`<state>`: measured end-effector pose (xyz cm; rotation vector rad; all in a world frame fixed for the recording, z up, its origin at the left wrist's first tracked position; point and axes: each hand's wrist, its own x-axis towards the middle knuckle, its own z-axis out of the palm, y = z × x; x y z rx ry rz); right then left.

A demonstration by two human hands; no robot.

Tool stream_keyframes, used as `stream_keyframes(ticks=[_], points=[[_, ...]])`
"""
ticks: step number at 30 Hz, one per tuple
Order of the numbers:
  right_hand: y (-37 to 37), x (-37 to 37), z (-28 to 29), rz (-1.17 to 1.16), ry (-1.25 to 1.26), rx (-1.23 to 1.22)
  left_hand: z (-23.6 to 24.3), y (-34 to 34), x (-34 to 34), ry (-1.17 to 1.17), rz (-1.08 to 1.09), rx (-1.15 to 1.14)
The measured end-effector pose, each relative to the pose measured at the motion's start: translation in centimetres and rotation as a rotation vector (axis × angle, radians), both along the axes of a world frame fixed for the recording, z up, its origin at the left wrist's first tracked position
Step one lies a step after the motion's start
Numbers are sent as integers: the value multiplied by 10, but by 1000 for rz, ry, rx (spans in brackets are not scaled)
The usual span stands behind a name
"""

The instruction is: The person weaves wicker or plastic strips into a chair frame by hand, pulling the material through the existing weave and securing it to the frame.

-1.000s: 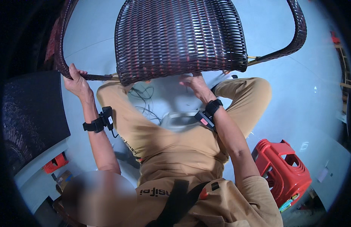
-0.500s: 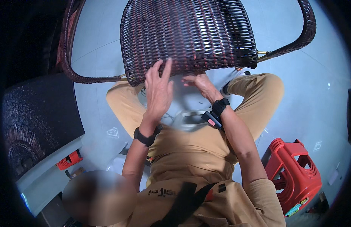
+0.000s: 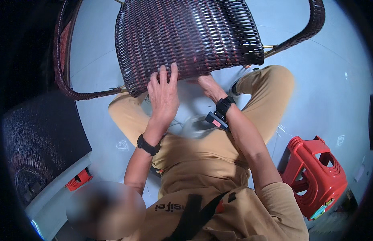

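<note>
Just two hands (image 3: 163, 96) (image 3: 210, 86) at one woven chair (image 3: 186, 40)

Dark brown woven wicker panel (image 3: 190, 38) runs past upper edge. Bare right hand (image 3: 210, 87): fingertips hidden beneath it. Rounded patch (image 3: 106, 211), lower left, is blurred.

I see a dark brown wicker chair (image 3: 186, 40) woven with reddish strands, my tan trousers (image 3: 270, 88) and bright red plastic stools (image 3: 323, 184).
</note>
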<state>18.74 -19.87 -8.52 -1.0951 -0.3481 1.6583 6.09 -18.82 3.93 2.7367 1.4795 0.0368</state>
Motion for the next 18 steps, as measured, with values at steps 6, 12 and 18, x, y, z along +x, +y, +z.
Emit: stream_keyframes(ticks=[6, 12, 18], points=[[0, -3, 0, -48, 27, 94, 8, -8, 27, -185, -31, -139], [-1, 0, 3, -67, 9, 52, -13, -11, 40, -52, -57, -44], [-1, 0, 3, -104, 17, 111, -20, -12, 41, 13, -37, 23]])
